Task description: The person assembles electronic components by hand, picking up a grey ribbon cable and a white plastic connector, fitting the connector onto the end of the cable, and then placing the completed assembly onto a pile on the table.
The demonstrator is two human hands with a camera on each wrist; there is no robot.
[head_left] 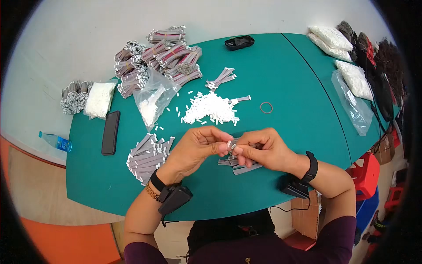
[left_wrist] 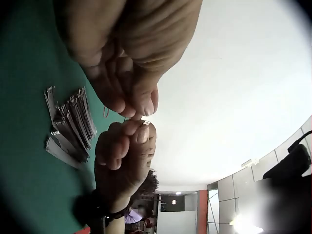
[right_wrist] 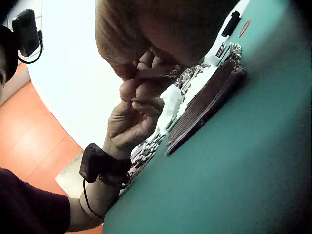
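Over the green table (head_left: 206, 198), my two hands meet fingertip to fingertip. My left hand (head_left: 193, 147) pinches a small white connector housing (head_left: 229, 144) between thumb and index finger. Right against it, my right hand (head_left: 269, 150) grips a short grey ribbon cable (right_wrist: 158, 73) by its end. Most of that cable is hidden by the fingers in the head view. Beneath my right hand lies a stack of loose grey ribbon cables (head_left: 248, 169). A fan of cables with white ends (head_left: 147, 160) lies beside my left wrist.
Beyond the hands is a heap of white connector housings (head_left: 211, 109), near an open plastic bag (head_left: 154, 99). Bundled cables (head_left: 171, 57) are piled at the back left. A phone (head_left: 110, 133), a bottle (head_left: 56, 141), a rubber band (head_left: 266, 108) and filled bags (head_left: 354, 79) also lie around.
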